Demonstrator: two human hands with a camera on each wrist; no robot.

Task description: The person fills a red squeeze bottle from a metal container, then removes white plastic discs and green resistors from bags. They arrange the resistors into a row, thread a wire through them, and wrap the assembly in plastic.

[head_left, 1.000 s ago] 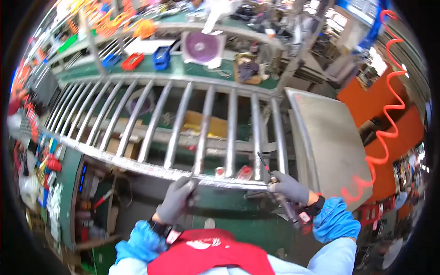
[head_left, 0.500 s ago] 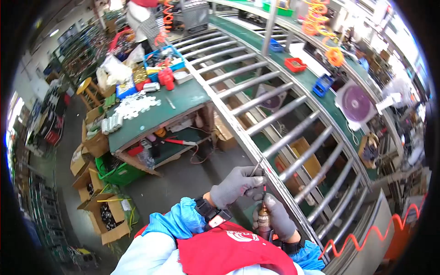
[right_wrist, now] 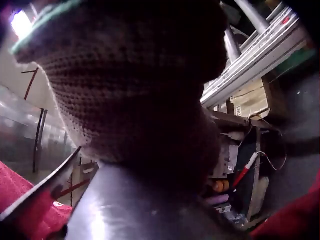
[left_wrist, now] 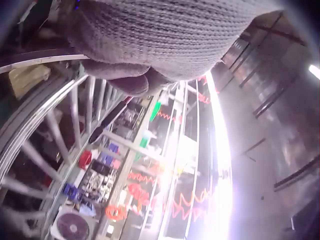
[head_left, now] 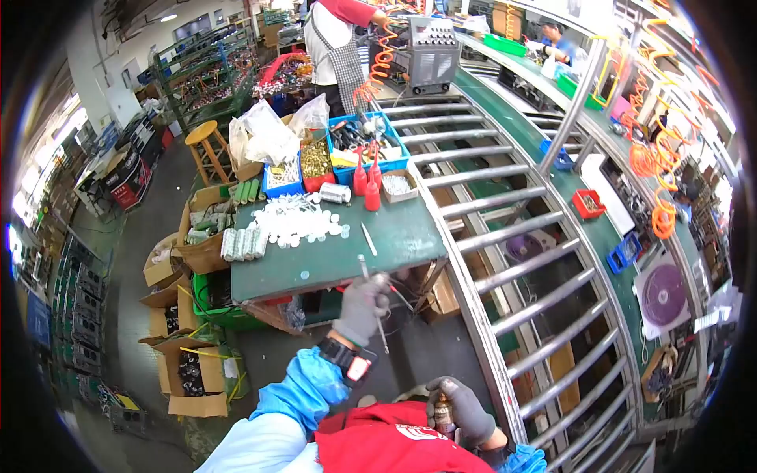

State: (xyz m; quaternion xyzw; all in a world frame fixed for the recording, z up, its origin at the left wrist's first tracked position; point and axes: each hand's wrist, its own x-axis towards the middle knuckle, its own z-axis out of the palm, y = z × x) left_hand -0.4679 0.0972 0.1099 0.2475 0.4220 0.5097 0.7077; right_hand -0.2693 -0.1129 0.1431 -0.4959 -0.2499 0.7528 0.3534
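Over the near edge of the green workbench (head_left: 355, 256), my grey-gloved left hand (head_left: 361, 312) grips a thin metal rod (head_left: 384, 335) that sticks out on both sides of the fist. In the left wrist view, a dark-tipped end (left_wrist: 107, 121) shows beyond the gloved fingers (left_wrist: 132, 85). Low in front of my red apron (head_left: 378, 433), my right hand (head_left: 467, 410) is wrapped around a power screwdriver (head_left: 444, 413) with a brass-coloured nose. Its smooth grey body (right_wrist: 125, 210) fills the bottom of the right wrist view, under the dark glove (right_wrist: 135, 95).
White discs (head_left: 296, 221), red bottles (head_left: 372, 193) and a blue bin of parts (head_left: 386, 169) sit on the workbench. A roller conveyor (head_left: 520, 276) runs along the right. Open cartons (head_left: 193, 370) stand on the floor at left. A person in a checked apron (head_left: 335, 59) stands at the back.
The view has swung left from the conveyor to the workbench. Both hands first stood apart, came together at the screwdriver's tip, then the left moved forward with the rod while the right stayed low.
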